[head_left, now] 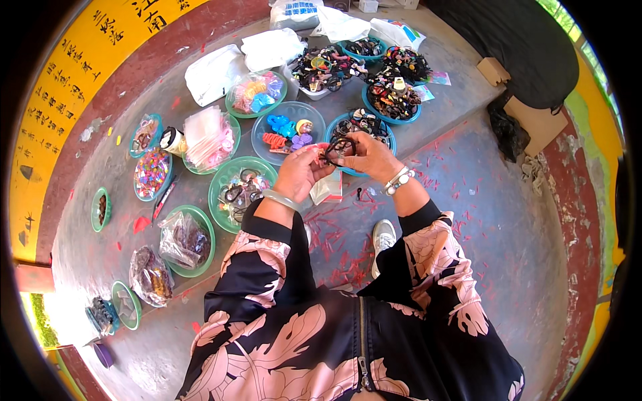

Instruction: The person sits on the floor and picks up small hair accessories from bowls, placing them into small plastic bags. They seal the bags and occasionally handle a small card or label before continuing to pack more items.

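Both hands meet over the near edge of the raised ledge. Between them is a small bunch of dark elastic hair ties [340, 148], looped and tangled. My left hand [299, 175] pinches the bunch from the left, beside a small reddish bit I cannot make out. My right hand [372, 158] has its fingers closed on the bunch's right side. Just beyond lies a blue bowl of dark hair ties [364, 122], partly covered by my right hand. Left of it, a clear bowl [257, 134] holds blue, orange and purple scrunchie-like pieces. A small clear packet [327, 190] lies below my hands.
More bowls of hair ties [394, 100] stand at the far right, near white plastic bags [271, 48]. To the left are a green bowl [217, 190], a bowl of colourful small pieces [153, 172] and bagged goods [151, 274]. Red scraps [341, 247] litter the floor around my shoes.
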A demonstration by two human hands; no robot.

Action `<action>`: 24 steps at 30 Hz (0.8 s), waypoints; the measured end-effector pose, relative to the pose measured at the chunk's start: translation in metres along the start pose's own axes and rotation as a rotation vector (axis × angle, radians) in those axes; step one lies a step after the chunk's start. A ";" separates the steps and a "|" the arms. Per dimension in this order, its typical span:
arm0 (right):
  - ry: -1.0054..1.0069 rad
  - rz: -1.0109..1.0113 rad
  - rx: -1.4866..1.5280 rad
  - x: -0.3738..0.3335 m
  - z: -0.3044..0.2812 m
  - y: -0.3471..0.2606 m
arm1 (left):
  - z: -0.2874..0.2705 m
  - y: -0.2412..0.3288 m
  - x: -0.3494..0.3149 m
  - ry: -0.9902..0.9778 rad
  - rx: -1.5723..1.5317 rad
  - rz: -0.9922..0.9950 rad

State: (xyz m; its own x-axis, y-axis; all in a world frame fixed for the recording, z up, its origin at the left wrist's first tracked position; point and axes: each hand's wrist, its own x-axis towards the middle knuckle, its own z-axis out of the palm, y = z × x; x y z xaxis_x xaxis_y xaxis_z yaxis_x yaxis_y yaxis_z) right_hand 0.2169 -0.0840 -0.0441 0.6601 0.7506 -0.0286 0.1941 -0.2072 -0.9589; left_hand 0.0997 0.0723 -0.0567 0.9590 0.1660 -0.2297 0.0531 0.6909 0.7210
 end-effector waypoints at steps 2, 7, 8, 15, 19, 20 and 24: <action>-0.064 0.094 0.079 -0.002 -0.001 -0.006 | -0.002 0.001 0.000 0.010 -0.004 0.008; -0.038 0.052 0.226 -0.006 0.000 -0.015 | 0.001 -0.002 0.000 0.011 0.077 -0.008; -0.037 0.058 0.245 -0.005 0.000 -0.015 | 0.002 -0.002 0.000 -0.008 0.114 -0.035; -0.092 -0.099 0.249 -0.003 -0.001 -0.009 | 0.009 0.000 -0.005 -0.022 0.232 -0.173; -0.135 -0.137 0.258 -0.004 -0.001 -0.010 | 0.014 0.002 -0.007 -0.013 0.247 -0.186; -0.135 -0.137 0.240 -0.004 -0.001 -0.010 | 0.014 0.002 -0.008 -0.015 0.245 -0.185; -0.137 -0.158 0.113 -0.004 0.000 -0.012 | 0.012 0.001 -0.007 -0.055 0.233 -0.192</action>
State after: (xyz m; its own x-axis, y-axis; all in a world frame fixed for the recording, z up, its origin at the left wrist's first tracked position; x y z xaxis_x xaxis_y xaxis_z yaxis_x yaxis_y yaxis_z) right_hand 0.2120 -0.0850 -0.0325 0.5219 0.8479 0.0935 0.1998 -0.0149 -0.9797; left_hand 0.0962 0.0635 -0.0460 0.9385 0.0055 -0.3452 0.2911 0.5251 0.7997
